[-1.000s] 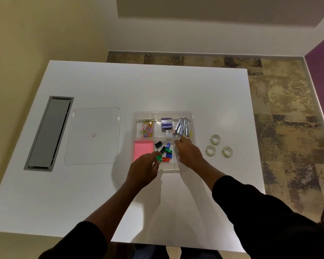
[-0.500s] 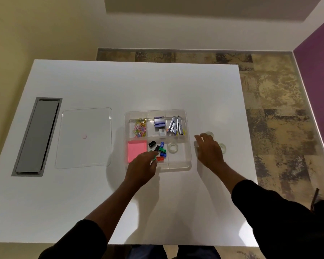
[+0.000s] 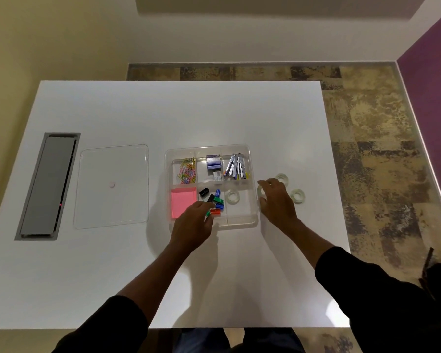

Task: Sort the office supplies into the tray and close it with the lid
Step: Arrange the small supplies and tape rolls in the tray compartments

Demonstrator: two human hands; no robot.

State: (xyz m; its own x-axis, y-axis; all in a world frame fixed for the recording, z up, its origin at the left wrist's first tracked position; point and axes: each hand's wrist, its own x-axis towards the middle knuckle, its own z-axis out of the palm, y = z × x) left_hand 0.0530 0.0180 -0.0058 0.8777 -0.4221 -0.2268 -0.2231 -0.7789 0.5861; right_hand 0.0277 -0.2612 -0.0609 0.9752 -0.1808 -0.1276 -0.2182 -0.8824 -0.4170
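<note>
- At the far left of the surface [image 3: 112, 263] you have a grey recessed panel [image 3: 47, 186], with the clear lid [image 3: 112, 186] lying flat just beside it, apart from the tray [image 3: 251, 217].
- In the tray's rear row sit coloured paper clips [image 3: 187, 170], small boxes [image 3: 213, 165] whose print is too small to read, and metal staplers [image 3: 236, 166].
- In its front row lie a pink note pad [image 3: 183, 202], coloured sharpeners [image 3: 215, 202] and one tape roll [image 3: 232, 196].
- Your left hand [image 3: 192, 228] covers the tray's front edge; its grip is pinched on a green piece [image 3: 208, 213], mostly hidden.
- Your right hand [image 3: 276, 202], fingers loosely spread, rests over a tape roll just right of the tray; whether it clamps that roll I cannot tell.
- Two more tape rolls [image 3: 282, 179] [image 3: 297, 195] lie near the right edge, with little open room beyond them.
</note>
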